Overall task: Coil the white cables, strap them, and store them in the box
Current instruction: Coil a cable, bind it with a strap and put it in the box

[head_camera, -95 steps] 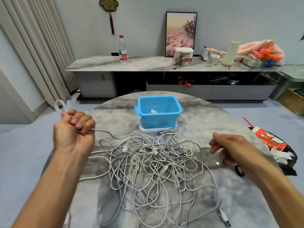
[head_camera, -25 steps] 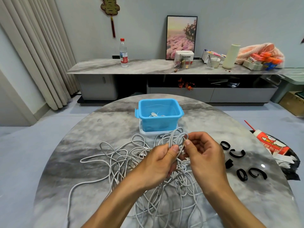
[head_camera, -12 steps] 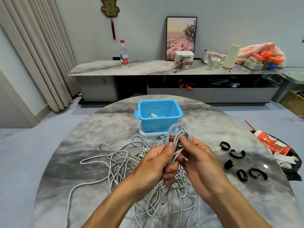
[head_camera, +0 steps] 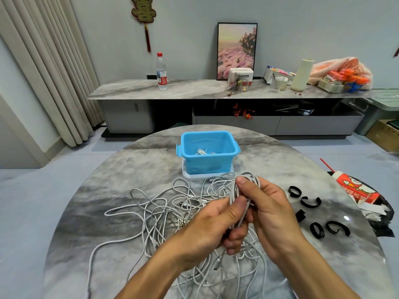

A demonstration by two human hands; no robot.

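On the counter (head_camera: 129,169) we are finding the loose cables (head_camera: 164,212) still sprawling before the blue box (head_camera: 208,160). Since a second ago, the coil (head_camera: 239,201) is tightening, nearing strapping. Left hand (head_camera: 216,223) and right hand (head_camera: 267,208) are both gripping it, thumbs pinching.

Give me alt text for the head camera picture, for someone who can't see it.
Both hands, left and right, grip a coiled white cable above a tangle of cables on a round table, near a blue box and black straps.
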